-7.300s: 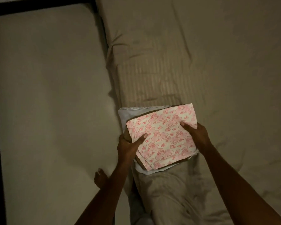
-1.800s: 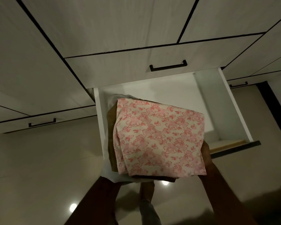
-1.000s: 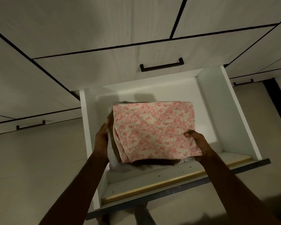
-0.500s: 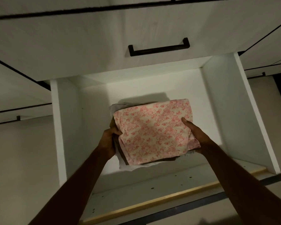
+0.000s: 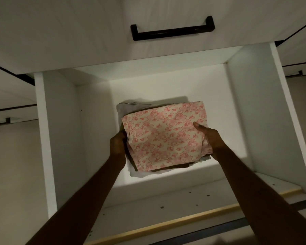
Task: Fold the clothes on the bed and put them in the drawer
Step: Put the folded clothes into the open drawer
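A stack of folded clothes sits low inside the open white drawer [image 5: 251,106], near its bottom. On top lies a cream cloth with a pink flower print [image 5: 164,135]. Under it show a brown layer and a pale grey-white garment [image 5: 129,107]. My left hand [image 5: 117,145] grips the stack's left edge, fingers tucked beneath. My right hand [image 5: 208,137] holds the right edge, thumb on top of the print. Whether the stack rests on the drawer floor cannot be told.
The drawer's front panel [image 5: 166,225] lies nearest me, with a wooden edge. Above the opening is a closed drawer with a black handle [image 5: 172,30]. More closed drawers flank it left [image 5: 7,119] and right [image 5: 293,75]. Pale floor lies at the left.
I carried the stack from the bed to the open drawer. In the last second both hands lowered it deeper into the drawer and the view came closer.
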The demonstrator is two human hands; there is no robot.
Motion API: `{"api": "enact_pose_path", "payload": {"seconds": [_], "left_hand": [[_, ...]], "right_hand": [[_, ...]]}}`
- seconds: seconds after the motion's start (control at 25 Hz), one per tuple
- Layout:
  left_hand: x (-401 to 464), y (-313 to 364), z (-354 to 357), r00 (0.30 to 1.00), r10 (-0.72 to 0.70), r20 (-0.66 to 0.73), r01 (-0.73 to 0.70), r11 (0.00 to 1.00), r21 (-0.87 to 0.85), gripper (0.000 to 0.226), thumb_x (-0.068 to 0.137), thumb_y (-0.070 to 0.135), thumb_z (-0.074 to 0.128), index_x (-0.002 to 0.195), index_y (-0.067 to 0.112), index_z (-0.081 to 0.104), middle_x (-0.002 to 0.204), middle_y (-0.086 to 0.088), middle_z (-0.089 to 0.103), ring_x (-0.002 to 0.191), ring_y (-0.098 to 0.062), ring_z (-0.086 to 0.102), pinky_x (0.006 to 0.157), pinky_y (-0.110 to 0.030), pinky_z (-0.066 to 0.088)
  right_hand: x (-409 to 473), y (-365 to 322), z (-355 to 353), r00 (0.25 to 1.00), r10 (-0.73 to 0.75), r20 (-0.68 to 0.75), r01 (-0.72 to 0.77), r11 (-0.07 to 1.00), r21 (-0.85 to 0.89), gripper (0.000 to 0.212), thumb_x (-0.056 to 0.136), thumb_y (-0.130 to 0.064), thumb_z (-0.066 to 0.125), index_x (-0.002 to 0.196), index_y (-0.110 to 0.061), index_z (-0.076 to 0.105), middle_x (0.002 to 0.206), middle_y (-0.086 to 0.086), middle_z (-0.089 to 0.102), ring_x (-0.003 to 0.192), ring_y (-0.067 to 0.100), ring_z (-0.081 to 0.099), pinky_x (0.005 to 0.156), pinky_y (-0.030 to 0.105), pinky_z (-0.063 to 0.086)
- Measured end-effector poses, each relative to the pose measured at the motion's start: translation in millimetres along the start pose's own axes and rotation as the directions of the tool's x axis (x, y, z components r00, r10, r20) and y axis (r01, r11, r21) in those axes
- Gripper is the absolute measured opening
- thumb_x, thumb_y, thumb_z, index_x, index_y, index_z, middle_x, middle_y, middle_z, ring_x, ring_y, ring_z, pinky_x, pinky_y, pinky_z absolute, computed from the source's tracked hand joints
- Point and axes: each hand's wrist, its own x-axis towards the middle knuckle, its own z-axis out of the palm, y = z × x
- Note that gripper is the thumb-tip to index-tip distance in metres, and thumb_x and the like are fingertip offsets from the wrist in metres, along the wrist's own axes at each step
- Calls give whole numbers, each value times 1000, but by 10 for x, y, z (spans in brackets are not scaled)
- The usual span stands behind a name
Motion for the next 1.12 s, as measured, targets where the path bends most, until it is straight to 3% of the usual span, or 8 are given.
{"api": "enact_pose_path", "payload": {"seconds": [0.08,0.12,0.2,0.28,0.4,0.48,0.8,1.12], "left_hand": [[-99,-4,70,960,171,-223,-132,975,179,21,100,32,54,110,16,63,100,2,65,101,-27,64,85,-37,53],[-162,-15,91,906,322,-275,-231,921,315,33,100,40,54,123,17,57,110,1,64,107,-27,64,91,-41,54],[-304,-78,115,718,682,-137,-503,645,575,46,100,44,51,135,15,50,130,-6,60,120,-26,57,102,-42,48],[-467,-135,167,562,811,161,-635,299,713,56,98,45,54,145,15,45,150,-12,47,139,-28,43,113,-41,34],[-474,-319,187,504,699,508,-660,-68,748,79,97,63,52,157,15,36,166,-18,23,154,-38,21,123,-59,22],[-349,-418,110,531,605,594,-635,-180,751,91,95,73,45,161,13,28,169,-21,13,156,-39,13,118,-66,27],[-303,-410,56,646,498,578,-579,-172,797,100,91,85,26,164,24,-2,171,-12,-8,158,-29,-5,126,-58,10],[-1278,-802,-149,737,473,482,-576,67,815,85,97,76,23,164,28,5,171,-5,8,158,-26,11,123,-56,20]], "right_hand": [[-36,83,66,913,-295,-281,180,911,-371,63,86,-56,76,131,-13,62,120,4,74,98,22,75,89,46,60],[-62,136,72,820,-477,-315,209,763,-612,63,90,-60,69,133,-15,58,121,2,71,99,21,71,85,42,59],[-175,180,115,598,-783,-168,221,363,-905,53,100,-46,51,140,-11,51,128,11,64,108,28,64,85,43,54],[-282,159,258,484,-873,59,260,79,-963,56,99,-30,50,147,-2,46,141,22,54,122,35,54,94,44,46],[-370,273,409,584,-761,281,297,-122,-947,69,104,-36,49,161,-6,25,166,23,23,151,38,28,116,49,33],[-346,405,361,680,-673,292,282,-127,-951,77,106,-50,43,165,-15,8,172,15,-1,159,35,7,124,53,23],[-316,510,301,706,-664,244,312,-18,-950,81,105,-59,35,165,-17,2,172,13,-4,159,32,4,124,54,26],[-1289,952,205,701,-707,93,269,141,-953,78,105,-62,26,164,-14,11,169,17,17,154,35,26,119,52,35]]}}
